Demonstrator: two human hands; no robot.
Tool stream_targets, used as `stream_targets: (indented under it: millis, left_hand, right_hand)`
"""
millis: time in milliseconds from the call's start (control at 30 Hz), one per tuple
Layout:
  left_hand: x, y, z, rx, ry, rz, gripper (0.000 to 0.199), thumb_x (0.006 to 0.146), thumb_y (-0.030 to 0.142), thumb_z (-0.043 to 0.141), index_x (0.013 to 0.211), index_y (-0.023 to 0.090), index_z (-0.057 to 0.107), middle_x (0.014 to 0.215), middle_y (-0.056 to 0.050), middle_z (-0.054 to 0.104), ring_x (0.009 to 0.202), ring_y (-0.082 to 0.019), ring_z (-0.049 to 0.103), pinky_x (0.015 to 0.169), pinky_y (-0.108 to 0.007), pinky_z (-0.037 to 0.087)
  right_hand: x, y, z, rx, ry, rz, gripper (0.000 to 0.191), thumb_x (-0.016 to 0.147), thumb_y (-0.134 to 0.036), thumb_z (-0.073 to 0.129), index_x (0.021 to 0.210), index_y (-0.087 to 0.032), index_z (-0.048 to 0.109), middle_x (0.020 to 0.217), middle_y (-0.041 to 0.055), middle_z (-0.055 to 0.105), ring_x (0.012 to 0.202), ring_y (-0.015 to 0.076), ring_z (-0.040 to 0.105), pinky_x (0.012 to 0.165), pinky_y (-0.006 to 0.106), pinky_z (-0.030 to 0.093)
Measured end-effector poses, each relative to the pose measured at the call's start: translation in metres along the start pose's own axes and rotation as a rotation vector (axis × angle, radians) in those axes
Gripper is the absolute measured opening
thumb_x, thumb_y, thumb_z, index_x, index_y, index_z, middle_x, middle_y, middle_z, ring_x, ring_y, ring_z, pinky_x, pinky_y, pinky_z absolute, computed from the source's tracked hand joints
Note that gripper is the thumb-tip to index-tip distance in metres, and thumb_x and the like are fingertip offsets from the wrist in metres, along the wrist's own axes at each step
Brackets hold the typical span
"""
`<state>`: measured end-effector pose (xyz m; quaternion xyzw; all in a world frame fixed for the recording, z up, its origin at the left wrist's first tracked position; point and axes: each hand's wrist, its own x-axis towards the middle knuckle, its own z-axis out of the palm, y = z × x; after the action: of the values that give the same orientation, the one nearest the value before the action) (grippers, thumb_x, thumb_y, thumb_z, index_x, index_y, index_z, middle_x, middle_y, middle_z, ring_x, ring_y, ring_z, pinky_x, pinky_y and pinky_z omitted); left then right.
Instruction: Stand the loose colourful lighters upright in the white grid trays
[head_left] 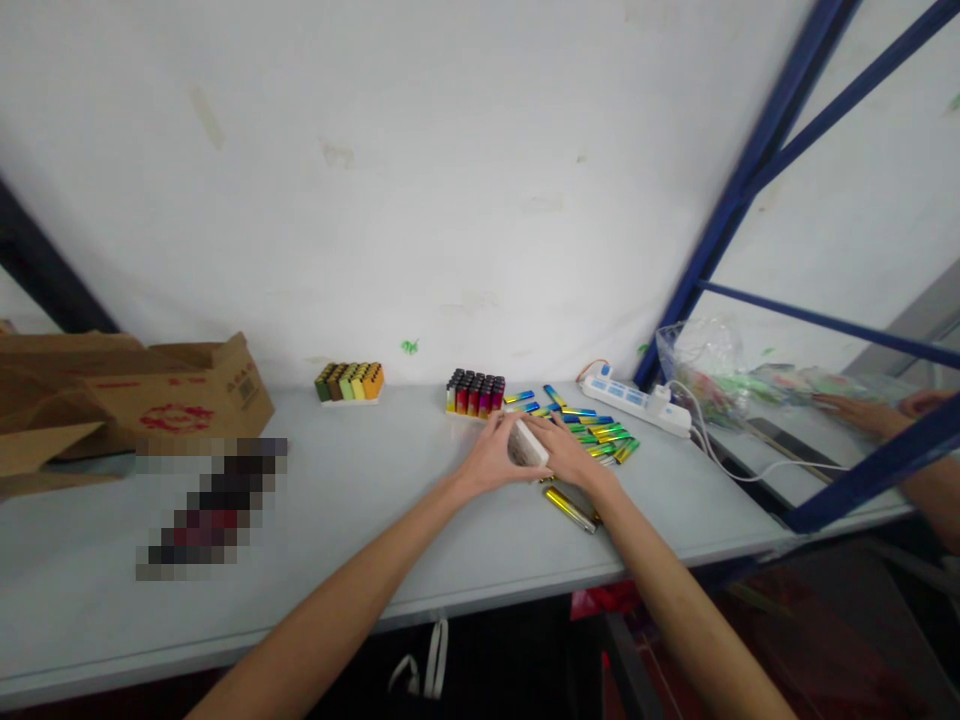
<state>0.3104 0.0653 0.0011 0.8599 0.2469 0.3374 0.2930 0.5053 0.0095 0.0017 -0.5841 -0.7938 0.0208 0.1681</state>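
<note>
at the bench [337,540]'s left end, near the back edge, an open cardboard box [180,410], with a blurred patch [217,500] just in front. farther right along the back edge, a yellow-and-green block of lighters [349,380], by the look of them; widest room for moving between there and the front edge. next, also at the back edge, a dark-topped block of lighters [475,393], upright and packed close; apt to topple if bumped by knuckles, being right behind the left hand [480,465]. at the bench's right half, a white tray [531,445], tilted and held up between both hands, the left grip closed on the near side, the right hand [574,455] closed on the far side. contents impossible to tell; likely to slip or spill with a loosened or uneven grip. below the right wrist, a gold lighter [566,508] toward the front edge, easily swept off by a forearm. beyond, loose lighters [607,435], liable to scatter if brushed, leaving tight room before the power strip [634,398] and its snag-prone white cord [720,455]. past the blue post [709,250], another person's hands [862,412].
</note>
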Motion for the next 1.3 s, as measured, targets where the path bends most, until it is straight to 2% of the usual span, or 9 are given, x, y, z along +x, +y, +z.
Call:
stream_targets:
  millis: [100,300,467,567,667,767,933,1133,1300]
  left_hand:
    - [0.001,0.001,-0.003,0.017,0.01,0.004,0.09,0.063,0.054,0.09,0.138,0.024,0.05,0.135,-0.01,0.052,0.129,-0.029,0.054,0.117,-0.043,0.041]
    - [-0.007,0.005,-0.029,0.099,-0.064,-0.006,0.079,0.063,0.055,0.088,0.128,0.025,0.054,0.129,-0.007,0.053,0.126,-0.031,0.054,0.114,-0.047,0.042]
    - [-0.035,-0.004,-0.059,0.18,-0.043,-0.092,0.074,0.061,0.06,0.088,0.115,0.024,0.053,0.123,-0.008,0.051,0.116,-0.029,0.058,0.103,-0.045,0.051]
    - [-0.055,-0.019,-0.081,0.242,0.002,-0.085,0.068,0.061,0.06,0.088,0.108,0.023,0.055,0.138,-0.011,0.044,0.131,-0.033,0.051,0.113,-0.048,0.045]
    - [-0.074,-0.037,-0.103,0.281,-0.081,-0.093,0.066,0.063,0.062,0.087,0.112,0.024,0.063,0.147,-0.011,0.041,0.132,-0.033,0.053,0.115,-0.047,0.044]
    - [-0.091,-0.053,-0.121,0.293,-0.127,-0.064,0.06,0.078,0.06,0.076,0.127,0.028,0.064,0.147,-0.01,0.048,0.131,-0.031,0.056,0.117,-0.046,0.043]
    - [-0.11,-0.059,-0.142,0.451,-0.16,-0.102,0.067,0.086,0.062,0.063,0.142,0.027,0.059,0.152,-0.013,0.052,0.137,-0.033,0.053,0.119,-0.049,0.04]
    - [-0.112,-0.046,-0.159,0.711,-0.236,-0.221,0.092,0.079,0.077,0.06,0.148,0.017,0.054,0.156,-0.019,0.048,0.145,-0.038,0.043,0.122,-0.05,0.031]
    - [-0.092,-0.055,-0.168,0.845,-0.292,-0.355,0.086,0.089,0.073,0.043,0.15,0.013,0.05,0.159,-0.022,0.044,0.147,-0.039,0.041,0.119,-0.051,0.032]
  right_hand:
    - [-0.002,-0.005,-0.001,-0.078,-0.049,-0.011,0.058,0.1,-0.033,0.052,0.155,-0.019,0.045,0.162,0.0165,0.041,0.15,0.0299,0.037,0.125,0.062,0.01]
    - [-0.004,-0.006,-0.007,-0.129,-0.017,0.058,0.05,0.11,-0.035,0.026,0.153,-0.025,0.048,0.156,0.012,0.05,0.149,0.025,0.039,0.125,0.06,0.017]
    - [-0.002,0.001,-0.004,-0.051,0.031,0.077,0.049,0.11,-0.04,0.027,0.15,-0.028,0.054,0.153,0.0094,0.053,0.144,0.0247,0.047,0.124,0.059,0.024]
    - [0.0,0.005,-0.001,-0.013,0.085,0.048,0.047,0.11,-0.041,0.031,0.143,-0.027,0.06,0.15,0.0094,0.056,0.14,0.0247,0.05,0.123,0.057,0.028]
    - [0.003,0.008,-0.007,0.009,0.195,0.031,0.043,0.109,-0.041,0.035,0.134,-0.025,0.067,0.143,0.0098,0.061,0.137,0.0255,0.053,0.122,0.056,0.031]
    - [-0.001,0.003,-0.025,0.054,0.337,0.035,0.04,0.107,-0.042,0.04,0.124,-0.022,0.07,0.135,0.0117,0.066,0.13,0.0269,0.058,0.117,0.053,0.04]
    - [-0.046,-0.03,-0.046,0.078,0.414,0.055,0.037,0.106,-0.041,0.042,0.125,-0.025,0.069,0.131,0.0118,0.066,0.127,0.0279,0.059,0.113,0.05,0.045]
    - [-0.116,-0.057,-0.006,-0.166,0.196,0.234,0.052,0.101,-0.055,0.047,0.148,-0.034,0.053,0.161,0.0138,0.039,0.151,0.0386,0.031,0.118,0.067,0.03]
    - [-0.115,-0.034,0.01,-0.179,0.197,0.207,0.046,0.104,-0.048,0.043,0.147,-0.035,0.055,0.164,0.011,0.035,0.154,0.0365,0.026,0.12,0.065,0.027]
